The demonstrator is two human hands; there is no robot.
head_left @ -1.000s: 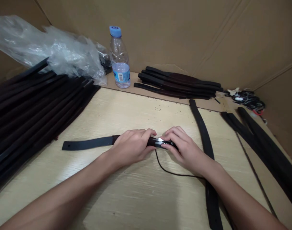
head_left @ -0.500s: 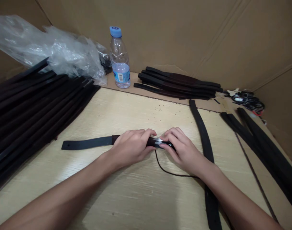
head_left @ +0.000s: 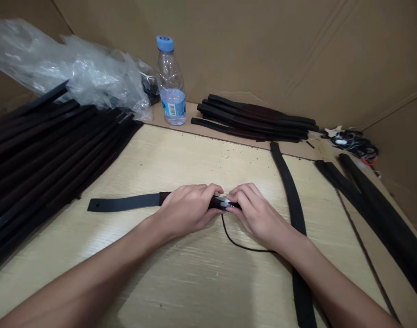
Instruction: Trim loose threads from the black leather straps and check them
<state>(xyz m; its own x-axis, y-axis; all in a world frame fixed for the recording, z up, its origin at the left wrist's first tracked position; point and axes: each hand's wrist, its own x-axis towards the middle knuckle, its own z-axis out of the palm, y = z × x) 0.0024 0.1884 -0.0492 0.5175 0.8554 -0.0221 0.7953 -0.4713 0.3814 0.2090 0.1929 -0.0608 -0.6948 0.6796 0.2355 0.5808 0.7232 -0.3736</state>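
Progress: The pile of dark straps [head_left: 58, 155] is lying along the left edge of the bench [head_left: 194, 164], and a smaller stack of straps [head_left: 252, 123] is resting on cardboard beyond the far edge (which of these counts as finished work, the view isn't showing). One black strap [head_left: 122, 203] is being worked on at the bench's middle.

Left hand: The left hand [head_left: 186, 212] is clamping around the strap's dark end, with the forearm reaching in from the bench's near left corner.

Right hand: The right hand [head_left: 258, 212] is closing over the metal fitting [head_left: 225, 202], its fingers nearly meeting the left hand's, with the forearm angling in from the near right.

Things: The strap is lying flat and straight, its holed tail pointing left. A thin black cord [head_left: 240, 241] is looping down from beneath the hands.

Rest: A loose strap [head_left: 290, 191] is running beside the right forearm. Two more straps [head_left: 375, 205] are lying across the right edge. A water bottle [head_left: 170, 86], a plastic bag [head_left: 81, 68] and a tangle of cables [head_left: 353, 145] are sitting beyond the far edge, against a cardboard wall [head_left: 263, 45].
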